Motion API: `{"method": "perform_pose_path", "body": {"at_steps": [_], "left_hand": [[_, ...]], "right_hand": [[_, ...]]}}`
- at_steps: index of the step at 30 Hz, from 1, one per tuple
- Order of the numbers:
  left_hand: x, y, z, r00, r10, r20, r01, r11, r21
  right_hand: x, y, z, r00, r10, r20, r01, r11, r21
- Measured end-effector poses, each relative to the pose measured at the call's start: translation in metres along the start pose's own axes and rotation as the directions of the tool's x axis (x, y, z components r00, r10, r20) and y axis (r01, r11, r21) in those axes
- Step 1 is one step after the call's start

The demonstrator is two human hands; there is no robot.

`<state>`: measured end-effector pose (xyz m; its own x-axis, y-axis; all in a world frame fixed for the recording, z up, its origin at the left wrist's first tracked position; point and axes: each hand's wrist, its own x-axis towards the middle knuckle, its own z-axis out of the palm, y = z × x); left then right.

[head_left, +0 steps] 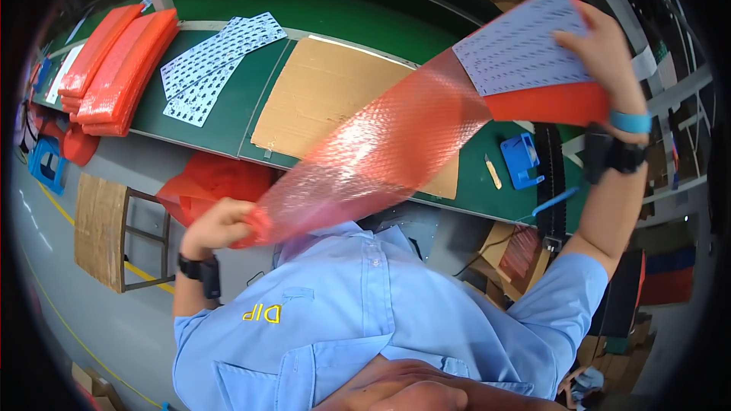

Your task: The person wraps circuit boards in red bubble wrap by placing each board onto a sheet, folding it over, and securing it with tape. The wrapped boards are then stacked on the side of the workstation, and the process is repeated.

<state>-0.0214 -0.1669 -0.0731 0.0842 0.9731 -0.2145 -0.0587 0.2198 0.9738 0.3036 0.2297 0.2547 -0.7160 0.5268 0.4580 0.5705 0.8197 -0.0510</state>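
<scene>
A long sheet of translucent red bubble wrap (365, 141) is stretched slantwise across my front. My left hand (217, 227) is closed around its bunched lower end, near my chest on the left. Up at the far right, my right hand (605, 46) grips a white perforated panel (518, 42) with dark marks, thumb on top. Red wrap lies under that panel and shows along its edges; the fingers beneath are hidden. More red wrap (217, 186) hangs below the table edge, beside my left hand.
The green table (217, 125) carries stacked red wrapped packs (126, 72), two patterned white panels (217, 61) and a cardboard sheet (327, 80). A utility knife (493, 173) lies near a blue holder (521, 161). A wooden-topped stool (100, 232) stands left.
</scene>
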Motion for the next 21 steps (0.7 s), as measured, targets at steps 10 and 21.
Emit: {"method": "perform_pose_path", "body": {"at_steps": [10,21], "left_hand": [[0.010,-0.033,0.018,0.992,-0.118,0.041,0.125,0.954,-0.272],[0.023,-0.035,-0.015,0.990,-0.133,0.041,0.137,0.979,-0.150]], "right_hand": [[-0.133,-0.144,0.249,0.928,-0.252,0.276,0.296,0.946,-0.131],[-0.099,-0.140,0.283,0.912,-0.205,0.355,0.194,0.979,0.068]]}}
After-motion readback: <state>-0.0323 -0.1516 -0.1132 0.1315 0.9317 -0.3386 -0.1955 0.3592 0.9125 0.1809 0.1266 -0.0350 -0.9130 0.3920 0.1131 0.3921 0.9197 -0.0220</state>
